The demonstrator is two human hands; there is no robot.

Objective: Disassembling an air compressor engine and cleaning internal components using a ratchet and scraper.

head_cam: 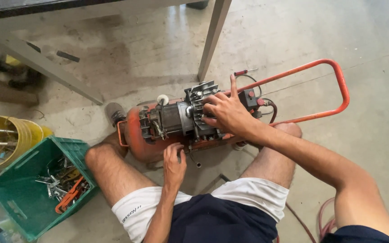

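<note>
Support surface: bare concrete floor [293,31], grey, stained and scuffed. Directly on it: an orange air compressor [176,123] lying between the seated person's legs, its orange tube handle [338,85] reaching to the right. A red-handled screwdriver [245,71] lies just beyond the compressor, near a grey table leg [213,38] standing on the floor. At left, a green plastic crate [28,189] of tools sits beside a yellow bucket [5,139]. A reddish hose [323,220] lies at lower right.

My one head view, steeply down and close over my lap, compressor [176,123] on the floor [338,36].
</note>
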